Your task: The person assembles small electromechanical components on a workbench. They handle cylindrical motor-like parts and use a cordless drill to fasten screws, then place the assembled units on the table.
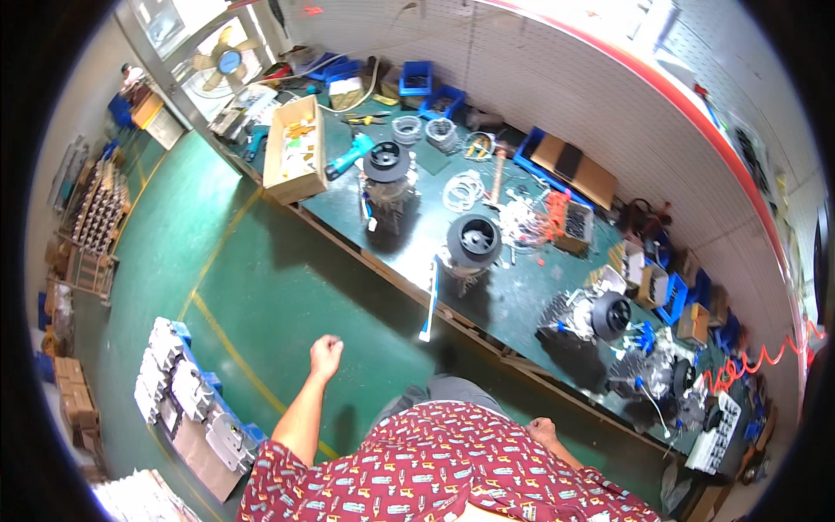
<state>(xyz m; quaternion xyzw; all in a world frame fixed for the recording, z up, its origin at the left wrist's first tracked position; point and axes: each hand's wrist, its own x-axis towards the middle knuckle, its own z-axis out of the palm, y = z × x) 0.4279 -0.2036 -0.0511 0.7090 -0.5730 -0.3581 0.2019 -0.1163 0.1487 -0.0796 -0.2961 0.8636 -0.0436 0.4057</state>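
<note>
My left hand hangs over the green floor, away from the bench, its fingers curled into a loose fist with nothing seen in it. Low by my right side, my right hand is also curled near the bench's front edge; I see nothing in it. Nearest in front stands a motor assembly with a black fan wheel, its blue and white wire lead hanging over the edge. A second black-wheeled assembly stands farther left. To the right, another fan wheel lies tilted on its metal body. Neither hand touches any of them.
The dark green workbench runs diagonally before me. On it are a cardboard box, a teal power drill, a hammer, loose wires and blue bins. Metal housings stand on a cart at left.
</note>
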